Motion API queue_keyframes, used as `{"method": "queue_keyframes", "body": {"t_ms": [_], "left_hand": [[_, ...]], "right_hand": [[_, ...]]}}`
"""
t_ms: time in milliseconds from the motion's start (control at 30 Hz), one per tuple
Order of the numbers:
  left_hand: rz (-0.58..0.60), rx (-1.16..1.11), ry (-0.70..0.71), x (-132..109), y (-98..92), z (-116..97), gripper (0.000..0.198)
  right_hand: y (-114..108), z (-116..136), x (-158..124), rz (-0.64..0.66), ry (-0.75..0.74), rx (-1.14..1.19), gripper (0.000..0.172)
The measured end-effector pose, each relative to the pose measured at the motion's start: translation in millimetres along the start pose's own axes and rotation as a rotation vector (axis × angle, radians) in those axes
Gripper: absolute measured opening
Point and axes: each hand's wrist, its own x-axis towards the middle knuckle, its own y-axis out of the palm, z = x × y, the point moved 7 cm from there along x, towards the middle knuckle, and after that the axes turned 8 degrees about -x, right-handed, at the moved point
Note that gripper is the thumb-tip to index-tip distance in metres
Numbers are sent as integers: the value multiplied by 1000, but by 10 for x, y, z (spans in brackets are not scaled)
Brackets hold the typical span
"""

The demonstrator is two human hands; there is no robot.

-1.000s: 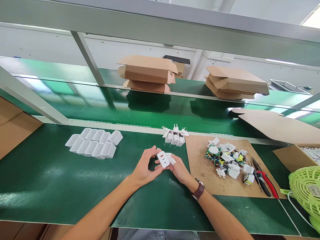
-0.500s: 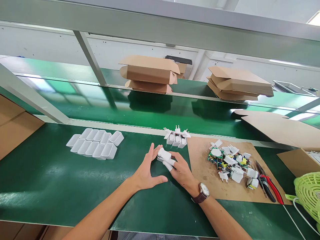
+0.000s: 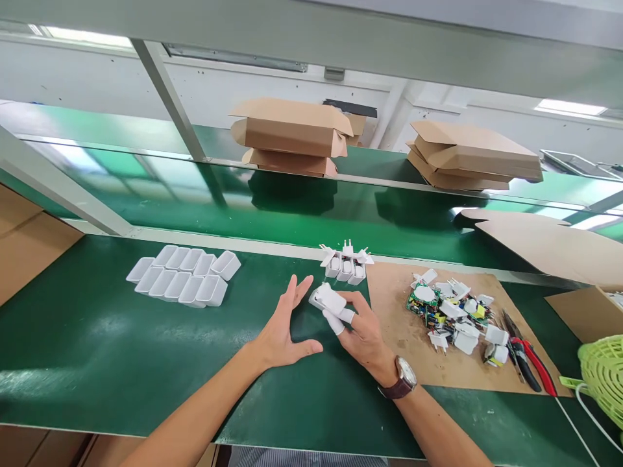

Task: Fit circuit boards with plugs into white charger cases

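Right hand [image 3: 364,336] clamps a white charger [image 3: 327,298] in its fingertips, just above the green bench [image 3: 97,337]. Left hand [image 3: 285,331] is open beside it, fingers spread, holding nothing. A plug row [image 3: 344,266] stands just behind; empty shells [image 3: 182,277] lie well to the left.

Bench: green mat [image 3: 87,350], glossy with reflections
Conveyor: shiny green belt [image 3: 302,217] behind the bench (spanning the whole view, left to right)
Frame: grey metal beam [image 3: 341,45], 2 slanted struts [image 3: 168,97] at left
Wall: white [image 3: 87,71], behind the frame
Light: bright ceiling panel [image 3: 572,107], upper right
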Motion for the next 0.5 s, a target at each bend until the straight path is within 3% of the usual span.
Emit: {"method": "queue_keyframes", "body": {"t_ms": [167,267,400,500], "left_hand": [[15,0,-38,3,0,20,118],[36,32,-104,-14,7,80,124],[-10,118,-84,-15,17,103,130],[-120,180,29,-4,10,34,106]], "right_hand": [[144,-120,-49,129,25,-19,20],[190,-206,-69,107,129,74,19],[283,-368,-129,49,538,498,29],[468,-355,-225,134,830,883,46]]}}
